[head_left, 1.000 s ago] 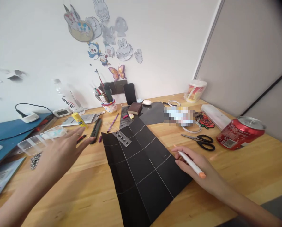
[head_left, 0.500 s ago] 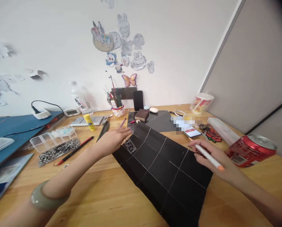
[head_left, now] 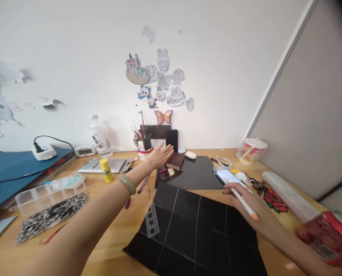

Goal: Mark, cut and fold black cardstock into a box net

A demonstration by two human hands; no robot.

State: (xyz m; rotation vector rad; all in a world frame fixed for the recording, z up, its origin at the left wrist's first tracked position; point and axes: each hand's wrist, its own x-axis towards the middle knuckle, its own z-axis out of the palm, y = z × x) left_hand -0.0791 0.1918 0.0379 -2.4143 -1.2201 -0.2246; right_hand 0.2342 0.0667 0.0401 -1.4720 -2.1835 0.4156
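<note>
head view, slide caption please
Left hand outstretched, right hand holding a white pen, black sheet and stencil ruler on the desk.

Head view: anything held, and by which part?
The right hand holds the white pen, its grip near the front end. The left hand, fingers outstretched, holds nothing visible.

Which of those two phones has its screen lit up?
The phone lying flat, nearest the right hand, is lit. The other phone, standing upright by the wall, looks black.

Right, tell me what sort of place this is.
Likely a craft desk, judging by the crowded pen cup, the yellow glue stick and the black sheet ruled with pale lines.
</note>
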